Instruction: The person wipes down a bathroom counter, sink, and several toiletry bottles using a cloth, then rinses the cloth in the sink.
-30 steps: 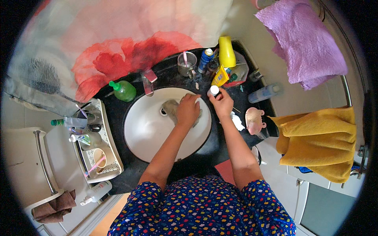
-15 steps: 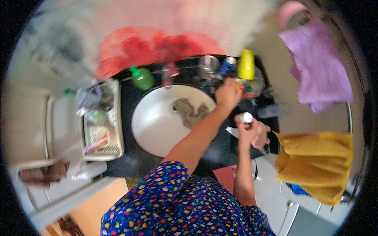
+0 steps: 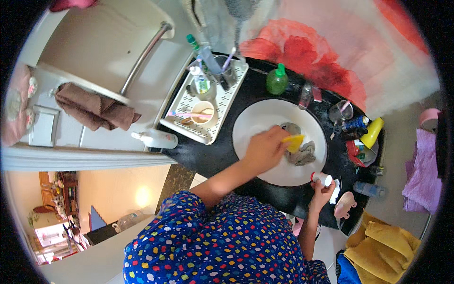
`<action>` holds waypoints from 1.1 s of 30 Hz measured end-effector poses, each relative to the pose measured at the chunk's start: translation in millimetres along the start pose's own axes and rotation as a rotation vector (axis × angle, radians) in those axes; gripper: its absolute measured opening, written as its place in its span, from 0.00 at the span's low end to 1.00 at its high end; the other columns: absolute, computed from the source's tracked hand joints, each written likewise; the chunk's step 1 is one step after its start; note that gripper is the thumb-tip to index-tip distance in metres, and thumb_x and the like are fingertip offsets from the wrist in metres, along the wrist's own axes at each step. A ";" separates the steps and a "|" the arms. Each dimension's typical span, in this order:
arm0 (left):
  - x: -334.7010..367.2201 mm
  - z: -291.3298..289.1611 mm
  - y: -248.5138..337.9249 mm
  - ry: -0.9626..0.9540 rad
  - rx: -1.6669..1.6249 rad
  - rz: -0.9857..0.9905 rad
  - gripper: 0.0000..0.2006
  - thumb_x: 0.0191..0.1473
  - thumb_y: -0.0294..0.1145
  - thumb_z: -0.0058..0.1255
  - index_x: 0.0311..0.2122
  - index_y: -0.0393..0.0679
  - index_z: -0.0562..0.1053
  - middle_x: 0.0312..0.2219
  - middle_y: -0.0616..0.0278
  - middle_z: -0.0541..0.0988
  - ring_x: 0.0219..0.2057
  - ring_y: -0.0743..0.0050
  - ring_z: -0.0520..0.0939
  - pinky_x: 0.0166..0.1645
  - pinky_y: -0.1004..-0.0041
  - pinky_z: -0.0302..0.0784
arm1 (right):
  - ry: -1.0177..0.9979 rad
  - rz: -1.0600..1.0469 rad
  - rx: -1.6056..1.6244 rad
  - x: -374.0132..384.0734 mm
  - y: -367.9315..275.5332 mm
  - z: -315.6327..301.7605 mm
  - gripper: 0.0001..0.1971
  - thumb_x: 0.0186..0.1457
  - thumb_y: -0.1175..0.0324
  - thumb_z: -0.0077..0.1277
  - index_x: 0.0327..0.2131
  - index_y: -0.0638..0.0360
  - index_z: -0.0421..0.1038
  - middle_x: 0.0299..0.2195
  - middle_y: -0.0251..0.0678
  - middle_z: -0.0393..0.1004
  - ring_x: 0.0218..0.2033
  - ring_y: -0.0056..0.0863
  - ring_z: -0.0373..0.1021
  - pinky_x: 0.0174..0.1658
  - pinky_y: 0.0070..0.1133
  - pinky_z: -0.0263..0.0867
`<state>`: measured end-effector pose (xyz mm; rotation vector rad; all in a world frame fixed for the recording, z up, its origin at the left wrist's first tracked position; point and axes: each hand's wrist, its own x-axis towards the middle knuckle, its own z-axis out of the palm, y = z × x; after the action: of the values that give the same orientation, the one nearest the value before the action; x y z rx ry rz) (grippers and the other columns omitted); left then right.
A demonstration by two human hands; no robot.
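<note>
Over the round white sink, my left hand is closed on a small flat yellow piece; its kind cannot be made out. A wet grey cloth lies in the basin, just beyond those fingers. At the sink's right edge, my right hand grips a small white bottle with a red end, tilted on its side. Beside that hand, a white paper-like scrap and a pink soap dish rest on the black counter.
Left of the sink stands a white perforated tray with a cup, toothbrushes and bottles. A green bottle is behind the sink. At right are a glass, a yellow bottle and a clear bottle. A white bottle lies at the counter's left end.
The view has turned left. My left hand has come back from the containers at the right to over the sink, with the yellow piece in it. My right hand still holds the white bottle.
</note>
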<state>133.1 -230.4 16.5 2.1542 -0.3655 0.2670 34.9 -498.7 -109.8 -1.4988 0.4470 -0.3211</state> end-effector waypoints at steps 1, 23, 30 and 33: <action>-2.2 -22.1 -2.3 0.057 -0.022 -0.046 0.09 0.48 0.26 0.53 0.37 0.42 0.72 0.30 0.57 0.76 0.26 0.60 0.79 0.28 0.70 0.75 | -0.030 0.000 -0.004 2.6 1.5 8.8 0.19 0.50 0.75 0.55 0.45 0.61 0.59 0.40 0.40 0.70 0.36 0.25 0.70 0.33 0.19 0.73; 13.2 -149.7 -120.8 0.225 0.603 -0.335 0.08 0.50 0.30 0.48 0.35 0.38 0.71 0.31 0.49 0.76 0.30 0.45 0.77 0.34 0.56 0.72 | -0.232 -0.012 0.094 -28.3 -32.3 140.0 0.18 0.50 0.72 0.55 0.44 0.59 0.61 0.37 0.35 0.72 0.33 0.21 0.70 0.31 0.19 0.72; 14.6 -155.4 -118.5 0.149 0.660 -0.327 0.08 0.50 0.31 0.50 0.33 0.39 0.71 0.29 0.50 0.75 0.29 0.46 0.77 0.32 0.56 0.72 | -0.212 0.050 0.123 -37.8 -28.1 140.6 0.17 0.48 0.78 0.54 0.42 0.61 0.61 0.35 0.34 0.70 0.32 0.20 0.70 0.31 0.19 0.74; 17.6 -143.9 -126.6 0.183 0.637 -0.257 0.07 0.51 0.30 0.48 0.32 0.38 0.71 0.29 0.49 0.75 0.29 0.46 0.78 0.32 0.57 0.73 | -0.248 0.060 0.143 -38.9 -28.9 150.2 0.18 0.48 0.79 0.54 0.42 0.61 0.60 0.34 0.34 0.70 0.32 0.20 0.71 0.30 0.20 0.74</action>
<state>186.8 -45.7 7.6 2.7366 0.1283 0.4771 73.8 -349.7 -75.4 -1.3616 0.2643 -0.1147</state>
